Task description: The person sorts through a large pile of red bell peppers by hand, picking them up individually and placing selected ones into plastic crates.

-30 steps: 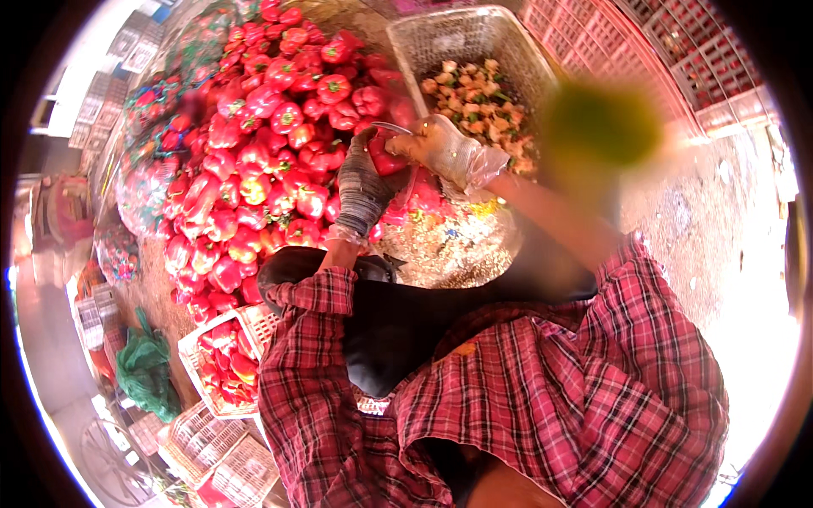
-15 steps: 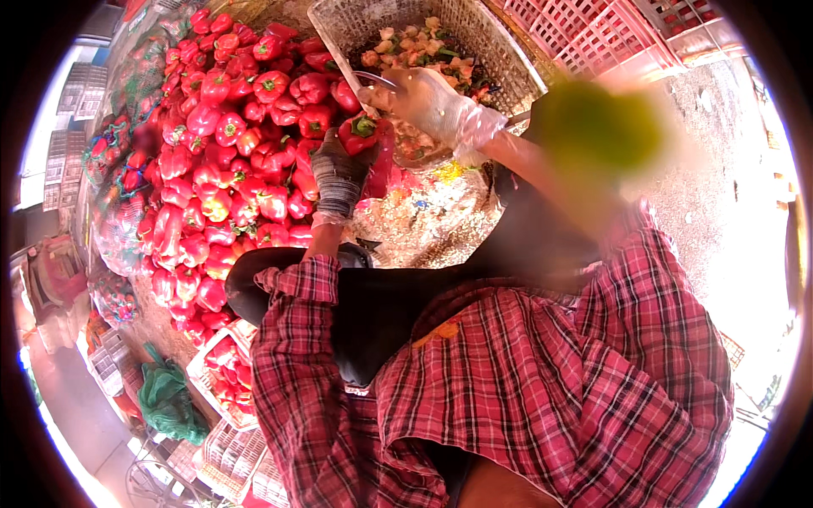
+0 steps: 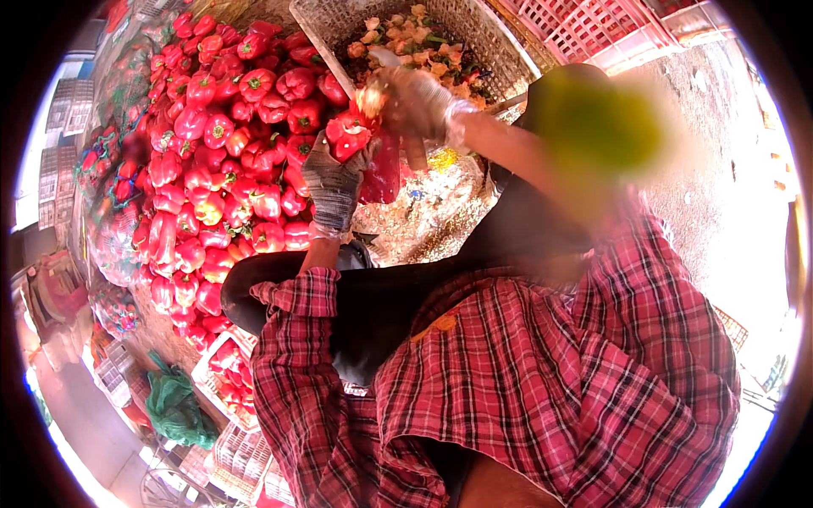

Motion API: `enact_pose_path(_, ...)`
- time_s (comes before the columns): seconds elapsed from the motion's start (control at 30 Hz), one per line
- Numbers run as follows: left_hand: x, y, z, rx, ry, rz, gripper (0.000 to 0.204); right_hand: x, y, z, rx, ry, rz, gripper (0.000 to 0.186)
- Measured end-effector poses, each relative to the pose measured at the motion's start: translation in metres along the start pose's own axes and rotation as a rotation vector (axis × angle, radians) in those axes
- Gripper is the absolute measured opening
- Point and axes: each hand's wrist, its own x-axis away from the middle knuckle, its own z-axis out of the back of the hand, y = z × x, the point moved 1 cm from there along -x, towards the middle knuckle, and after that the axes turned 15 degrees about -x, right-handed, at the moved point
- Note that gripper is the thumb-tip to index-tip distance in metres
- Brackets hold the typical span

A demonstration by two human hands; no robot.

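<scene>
My left hand (image 3: 330, 190), in a dark grey knitted glove under clear plastic, holds a red bell pepper (image 3: 347, 135) whose top is cut open, showing pale flesh. My right hand (image 3: 419, 103), in a pale glove, is curled just above it and smeared by motion; a pale, seedy lump (image 3: 370, 102) is by its fingertips, and what it grips is unclear. Behind, a dirty plastic crate (image 3: 318, 42) holds pale pepper cores with green stems. A big heap of red peppers (image 3: 203, 186) lies to the left, and a pale, littered sack surface (image 3: 423, 229) is below my hands.
Red crates (image 3: 584, 30) stand top right. Mesh bags (image 3: 114, 229) line the far left, with a green net bundle (image 3: 178, 402) below. A small basket of red peppers (image 3: 203, 372) sits beside my left leg. A blurry yellow-green blotch obscures part of the right side.
The view has shifted, bringing the crate higher and leftward. The pepper in my left hand, green-stemmed half a second ago, now shows a cut top. The curved blade seen earlier is no longer distinct.
</scene>
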Motion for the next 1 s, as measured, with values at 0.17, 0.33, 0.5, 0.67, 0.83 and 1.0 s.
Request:
enact_pose_path(0.17, -0.014, 0.012, 0.005, 0.122, 0.086, -0.056, 0.038, -0.015, -0.041, 0.023, -0.283, 0.261, 0.052, 0.018)
enact_pose_path(0.33, -0.032, -0.033, -0.015, 0.447, 0.141, 0.146, 0.038, -0.033, -0.018, 0.043, 1.543, -0.091, 0.398, 0.037)
enact_pose_path(0.5, -0.034, -0.075, -0.013, 0.243, 0.248, 0.158, 0.041, 0.007, -0.001, -0.017, 2.093, -0.383, 0.236, 0.013)
enact_pose_path(0.67, -0.050, -0.061, -0.018, 0.166, 0.392, -0.054, 0.039, -0.063, 0.102, 0.061, 1.050, -0.292, 0.550, 0.010)
enact_pose_path(0.83, -0.073, 0.004, 0.002, 0.608, 0.319, 0.219, 0.018, -0.066, 0.180, 0.135, 1.922, -0.198, 0.887, 0.025)
enact_pose_path(1.0, -0.055, -0.014, 0.045, 0.767, 0.193, 0.332, 0.019, -0.037, 0.034, 0.045, 1.383, -0.249, 0.371, 0.056)
